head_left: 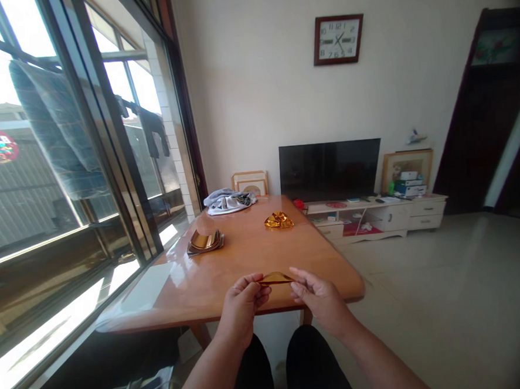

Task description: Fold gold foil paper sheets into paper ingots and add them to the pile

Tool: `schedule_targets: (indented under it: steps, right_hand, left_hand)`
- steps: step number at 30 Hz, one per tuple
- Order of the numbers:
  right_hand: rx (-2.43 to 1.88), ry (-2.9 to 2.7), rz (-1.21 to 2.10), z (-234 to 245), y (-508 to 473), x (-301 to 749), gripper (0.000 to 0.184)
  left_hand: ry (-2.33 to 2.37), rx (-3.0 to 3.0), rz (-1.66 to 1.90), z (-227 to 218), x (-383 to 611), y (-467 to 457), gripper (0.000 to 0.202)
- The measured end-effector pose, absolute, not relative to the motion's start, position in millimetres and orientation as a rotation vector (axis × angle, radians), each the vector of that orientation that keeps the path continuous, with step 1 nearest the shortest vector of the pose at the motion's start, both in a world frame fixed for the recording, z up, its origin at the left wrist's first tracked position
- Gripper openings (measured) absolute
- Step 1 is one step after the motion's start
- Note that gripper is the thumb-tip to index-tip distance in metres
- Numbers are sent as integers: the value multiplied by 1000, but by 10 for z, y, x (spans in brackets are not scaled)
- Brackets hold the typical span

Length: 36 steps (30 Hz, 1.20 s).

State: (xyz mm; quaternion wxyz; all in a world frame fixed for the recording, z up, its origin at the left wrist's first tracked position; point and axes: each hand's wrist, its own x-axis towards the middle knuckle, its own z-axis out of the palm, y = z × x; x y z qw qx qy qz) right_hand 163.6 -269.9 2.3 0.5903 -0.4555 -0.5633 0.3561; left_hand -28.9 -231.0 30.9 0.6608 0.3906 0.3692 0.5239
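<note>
Above the near edge of a wooden table (pixel 247 266), the left hand (pixel 244 304) and right hand (pixel 321 296) pinch a folded gold foil triangle (pixel 275 278) by its 2 ends, both hands narrow and holding it in the air. Farther up the table lie a crumpled gold foil piece (pixel 278 220) and, on the window side, a stack of gold foil sheets (pixel 205 242), though they are too small to be sure of the material. A gray cloth (pixel 229 203) sits at the far end.
</note>
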Motion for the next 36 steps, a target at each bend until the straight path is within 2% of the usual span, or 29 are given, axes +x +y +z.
schedule_targets:
  steps: [2, 15, 19, 25, 36]
  right_hand:
    - [-1072, -1202, 872, -19, -2691, 1565, 56]
    - [-1042, -1018, 909, 41, -2636, 1321, 41]
    - [-1034, -1000, 888, 17, -2606, 1311, 47]
    - [-1032, -974, 844, -13, -2577, 1298, 50]
    - [-1012, -967, 787, 57, -2572, 1287, 37]
  left_hand:
    - [860, 915, 1233, 302, -265, -2302, 25]
    - [901, 1077, 1398, 256, -153, -2370, 40]
    - [879, 1072, 1420, 253, -148, -2375, 47]
    - [894, 1060, 1407, 244, -160, -2384, 46]
    - [884, 1087, 1413, 179, -146, -2310, 45]
